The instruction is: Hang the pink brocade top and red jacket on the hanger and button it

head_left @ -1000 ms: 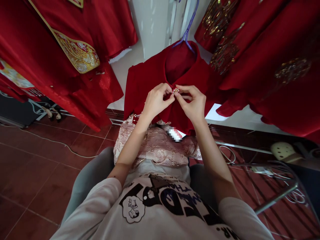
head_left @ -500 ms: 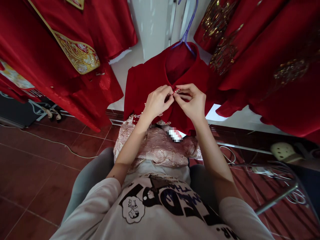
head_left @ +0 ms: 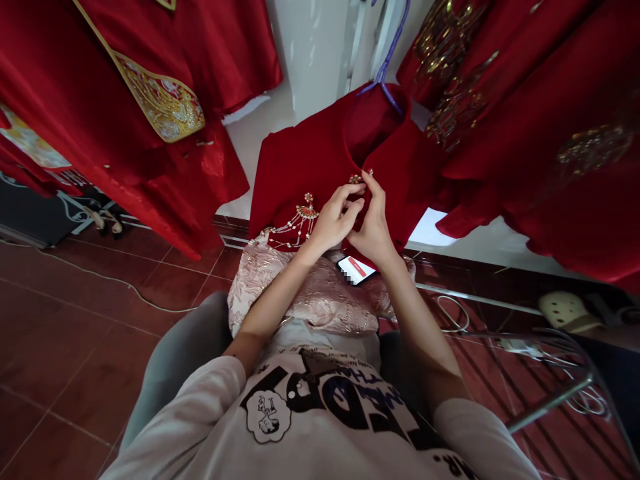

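A red jacket (head_left: 295, 157) with a stand collar lies across my lap, a purple hanger (head_left: 383, 73) in its neck. My left hand (head_left: 333, 220) is at its front opening, finger and thumb closed together on the cloth's edge. Beside it my right hand (head_left: 375, 230) rests on the front with fingers stretched upward and thumb apart. A small gold flower ornament (head_left: 355, 179) shows just above my left fingertips, below the collar. On the left chest hangs a fan-shaped jewelled brooch (head_left: 307, 212) with bead strands. My fingers partly hide the front closure.
A pink brocade cloth (head_left: 310, 293) covers my lap, with a phone (head_left: 355, 270) on it. Red embroidered garments (head_left: 225, 60) hang on both sides. A metal rack (head_left: 555, 403), a pale clog (head_left: 567, 310) and cables (head_left: 453, 313) are at the right; a cord (head_left: 125, 283) crosses the tiled floor.
Both hands have slid down the front from the ornament near the collar. My right fingers have straightened out of their pinch. The brooch and phone screen now show more fully.
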Demonstrator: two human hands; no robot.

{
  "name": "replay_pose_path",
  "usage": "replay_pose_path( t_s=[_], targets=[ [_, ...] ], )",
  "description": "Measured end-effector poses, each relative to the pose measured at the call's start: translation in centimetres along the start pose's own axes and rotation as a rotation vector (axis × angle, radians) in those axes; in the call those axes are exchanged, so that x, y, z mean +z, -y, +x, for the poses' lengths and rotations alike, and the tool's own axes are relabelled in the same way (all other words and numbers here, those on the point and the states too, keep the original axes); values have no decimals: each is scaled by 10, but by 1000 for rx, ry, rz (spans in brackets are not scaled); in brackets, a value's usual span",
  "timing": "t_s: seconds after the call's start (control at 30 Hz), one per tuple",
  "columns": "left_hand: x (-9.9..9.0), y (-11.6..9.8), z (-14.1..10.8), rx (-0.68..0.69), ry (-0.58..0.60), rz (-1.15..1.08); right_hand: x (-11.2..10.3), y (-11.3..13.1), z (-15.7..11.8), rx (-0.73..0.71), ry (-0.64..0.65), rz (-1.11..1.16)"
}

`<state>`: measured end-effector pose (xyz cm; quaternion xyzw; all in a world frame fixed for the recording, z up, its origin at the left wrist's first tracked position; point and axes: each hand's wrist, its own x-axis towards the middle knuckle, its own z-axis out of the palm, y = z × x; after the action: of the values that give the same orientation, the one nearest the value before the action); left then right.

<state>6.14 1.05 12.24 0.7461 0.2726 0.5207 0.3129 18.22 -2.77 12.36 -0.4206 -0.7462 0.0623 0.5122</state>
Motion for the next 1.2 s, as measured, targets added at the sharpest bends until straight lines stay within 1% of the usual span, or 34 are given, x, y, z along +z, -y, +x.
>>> replay_pose_path(
  t_s=[0.07, 0.13, 0.23, 0.3, 0.4, 0.5, 0.57, 0.63, 0.7, 0.77, 0.83, 0.9, 0.93, 0.97, 1.0, 1.07, 1.13, 1.2],
  targets=[
    [0, 0, -1, -38, -6, 4, -7, -1, 1, 50, 19, 4],
    [0, 2, -3, -97, -13, -13, -21, -7, 2, 126, 81, -6],
    [0, 6, -8, -149, -57, -16, -53, -22, -1, 250, 160, -81],
    [0, 9, -10, -137, -98, 30, -75, -28, -3, 297, 143, -112],
    [0, 12, -13, -112, -133, 102, -101, -21, -3, 342, 103, -23],
    [0, 14, -14, -130, -131, 122, -115, -2, -2, 349, 99, 155],
    [-2, 12, -13, -131, -130, 119, -117, 10, 0, 335, 107, 247],
    [-4, 9, -13, -106, -143, 109, -114, 19, 0, 308, 133, 300],
    [-9, 5, -13, -68, -200, 124, -107, 23, 1, 280, 189, 318],
    [-16, 4, -16, -37, -317, 178, -99, 26, 2, 255, 255, 312],
    [-24, 9, -20, -37, -473, 245, -91, 28, 3, 229, 314, 310],
    [-33, 19, -24, -91, -610, 285, -84, 30, 3, 215, 362, 323],
    [-36, 26, -27, -135, -651, 282, -82, 31, 4, 213, 378, 332],
    [-40, 32, -29, -182, -662, 259, -79, 32, 4, 214, 391, 341],
    [-43, 38, -30, -225, -641, 213, -78, 33, 5, 218, 399, 348],
    [-47, 46, -32, -286, -544, 79, -75, 35, 6, 227, 408, 357],
    [-49, 49, -34, -308, -472, -31, -72, 37, 6, 244, 411, 358],
    [-49, 48, -34, -299, -466, -75, -69, 38, 7, 270, 408, 366]
  ],
)
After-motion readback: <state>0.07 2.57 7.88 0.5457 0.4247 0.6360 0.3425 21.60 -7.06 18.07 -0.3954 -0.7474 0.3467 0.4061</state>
